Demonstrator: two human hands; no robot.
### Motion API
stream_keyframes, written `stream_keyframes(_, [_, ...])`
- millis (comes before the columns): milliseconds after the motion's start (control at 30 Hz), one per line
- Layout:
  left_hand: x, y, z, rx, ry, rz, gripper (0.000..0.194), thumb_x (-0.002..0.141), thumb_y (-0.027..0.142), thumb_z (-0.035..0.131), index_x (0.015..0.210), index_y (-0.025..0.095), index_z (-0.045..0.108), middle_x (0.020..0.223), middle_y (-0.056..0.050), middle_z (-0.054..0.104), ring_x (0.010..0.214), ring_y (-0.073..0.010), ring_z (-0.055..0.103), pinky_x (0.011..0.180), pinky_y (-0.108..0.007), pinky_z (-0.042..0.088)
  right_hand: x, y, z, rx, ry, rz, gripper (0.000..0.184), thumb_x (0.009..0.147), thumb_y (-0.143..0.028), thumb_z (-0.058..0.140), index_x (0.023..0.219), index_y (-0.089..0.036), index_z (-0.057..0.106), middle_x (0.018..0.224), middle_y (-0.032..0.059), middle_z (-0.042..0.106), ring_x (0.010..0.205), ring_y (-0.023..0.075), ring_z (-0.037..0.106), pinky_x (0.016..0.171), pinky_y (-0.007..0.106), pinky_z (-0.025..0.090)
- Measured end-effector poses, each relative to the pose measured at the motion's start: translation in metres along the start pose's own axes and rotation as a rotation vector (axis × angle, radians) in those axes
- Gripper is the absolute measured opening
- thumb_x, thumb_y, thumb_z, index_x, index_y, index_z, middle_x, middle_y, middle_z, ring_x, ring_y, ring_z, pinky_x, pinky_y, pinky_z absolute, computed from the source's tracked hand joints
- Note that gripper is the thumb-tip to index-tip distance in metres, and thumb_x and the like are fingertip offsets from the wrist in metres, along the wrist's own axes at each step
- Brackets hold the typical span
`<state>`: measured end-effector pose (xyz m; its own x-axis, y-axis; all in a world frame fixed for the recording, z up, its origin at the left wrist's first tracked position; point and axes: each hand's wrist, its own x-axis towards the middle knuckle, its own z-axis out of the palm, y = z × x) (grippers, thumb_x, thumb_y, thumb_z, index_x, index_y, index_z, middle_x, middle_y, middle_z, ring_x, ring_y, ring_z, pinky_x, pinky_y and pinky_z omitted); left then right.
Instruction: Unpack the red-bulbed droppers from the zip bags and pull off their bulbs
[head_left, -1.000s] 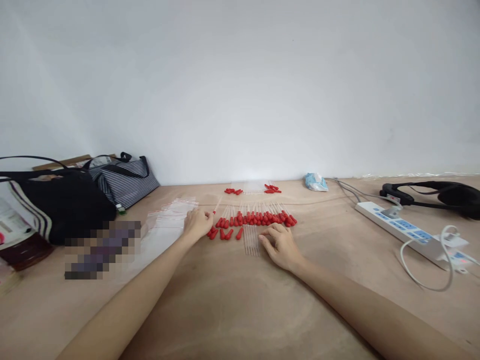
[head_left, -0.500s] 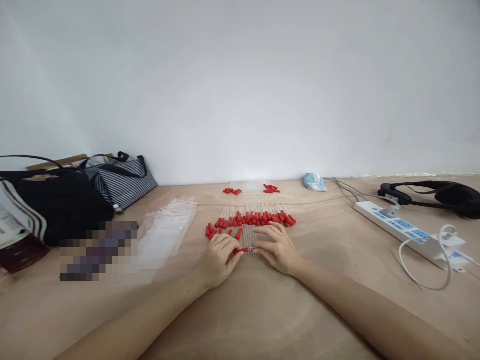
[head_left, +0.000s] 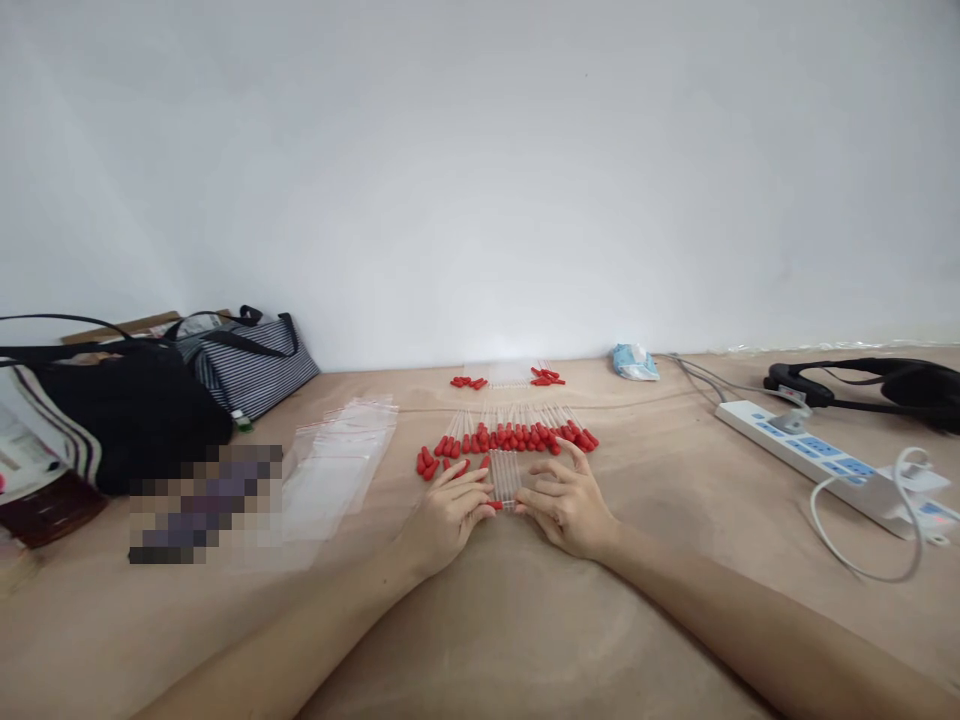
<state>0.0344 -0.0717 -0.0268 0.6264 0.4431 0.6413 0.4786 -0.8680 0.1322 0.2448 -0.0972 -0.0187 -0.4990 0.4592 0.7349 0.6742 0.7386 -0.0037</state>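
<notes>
My left hand (head_left: 451, 512) is closed, pinching a red rubber bulb (head_left: 495, 506) between thumb and fingers. Opposite it, my right hand (head_left: 570, 503) has its thumb and index finger together at the other end of a clear glass tube that lies across, between the hands. Under and behind that tube, several clear glass tubes (head_left: 505, 472) lie side by side, pointing away from me. Just beyond the hands runs a row of red-bulbed droppers (head_left: 517, 437), their thin tubes toward the wall. Loose red bulbs (head_left: 427, 464) lie by my left fingers, partly hidden by them.
Clear zip bags (head_left: 334, 480) lie at the left, near a black bag (head_left: 150, 410) and a striped bag (head_left: 259, 365). Farther back are more red bulbs (head_left: 469, 383) and tubes. At the right are a blue mask (head_left: 634, 362), a power strip (head_left: 814, 450) with cables and a black headset (head_left: 900, 385).
The hands have drawn slightly apart on the crosswise tube, the right one moving a little to the right. The view has shifted slightly. The rows of droppers look the same.
</notes>
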Motion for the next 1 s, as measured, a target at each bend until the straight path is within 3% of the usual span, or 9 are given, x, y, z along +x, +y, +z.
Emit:
stream_keyframes(367, [0.005, 0.008, -0.009, -0.049, -0.043, -0.009, 0.023, 0.085, 0.016, 0.040, 0.079, 0.017, 0.062, 0.083, -0.004, 0.068, 0.098, -0.0204, 0.059, 0.093, -0.044, 0.041, -0.001, -0.001, 0.002, 0.037, -0.025, 0.025, 0.015, 0.082, -0.025, 0.049, 0.078, -0.024, 0.064, 0.057, -0.0022, 0.060, 0.084, 0.0161, 0.055, 0.098, 0.049, 0.016])
stream_keyframes(533, [0.002, 0.007, -0.014, -0.048, 0.006, -0.042, 0.022, 0.085, 0.017, 0.041, 0.078, 0.017, 0.062, 0.081, -0.004, 0.068, 0.095, -0.0197, 0.059, 0.089, -0.040, 0.045, -0.005, 0.006, -0.001, 0.045, -0.035, 0.097, 0.016, 0.081, -0.026, 0.049, 0.077, -0.023, 0.064, 0.059, -0.0008, 0.061, 0.076, 0.0154, 0.054, 0.089, 0.042, 0.028])
stream_keyframes(667, [-0.003, 0.003, -0.022, -0.031, 0.113, -0.236, 0.020, 0.084, 0.023, 0.043, 0.081, 0.018, 0.063, 0.082, -0.005, 0.064, 0.081, -0.0162, 0.060, 0.074, -0.030, 0.050, -0.011, 0.020, 0.002, 0.061, 0.008, 0.335, 0.022, 0.083, -0.027, 0.045, 0.083, -0.020, 0.066, 0.059, 0.0013, 0.060, 0.059, 0.0129, 0.050, 0.069, 0.031, 0.035])
stream_keyframes(833, [-0.004, -0.022, -0.038, 0.051, 0.254, -0.622, 0.024, 0.077, 0.031, 0.046, 0.087, 0.016, 0.063, 0.084, -0.006, 0.056, 0.073, -0.0160, 0.059, 0.065, -0.028, 0.051, -0.009, 0.026, 0.011, 0.053, -0.081, 0.481, 0.032, 0.079, -0.016, 0.038, 0.102, -0.016, 0.060, 0.075, 0.0042, 0.062, 0.067, 0.0143, 0.054, 0.063, 0.027, 0.034])
stream_keyframes(933, [-0.007, -0.041, -0.048, 0.073, 0.264, -0.867, 0.030, 0.069, 0.031, 0.051, 0.092, 0.014, 0.057, 0.077, -0.004, 0.057, 0.063, -0.0148, 0.058, 0.060, -0.027, 0.050, -0.003, 0.021, 0.012, 0.030, -0.133, 0.537, 0.024, 0.076, -0.015, 0.041, 0.091, -0.018, 0.060, 0.071, 0.0013, 0.063, 0.063, 0.0130, 0.054, 0.067, 0.027, 0.031])
stream_keyframes(1000, [-0.009, -0.048, -0.051, 0.080, 0.213, -0.943, 0.030, 0.067, 0.033, 0.053, 0.090, 0.014, 0.054, 0.069, -0.001, 0.058, 0.059, -0.0144, 0.057, 0.060, -0.026, 0.048, 0.001, 0.016, 0.010, -0.007, -0.160, 0.555, 0.018, 0.076, -0.016, 0.043, 0.082, -0.018, 0.060, 0.069, 0.0001, 0.063, 0.064, 0.0126, 0.054, 0.068, 0.028, 0.028])
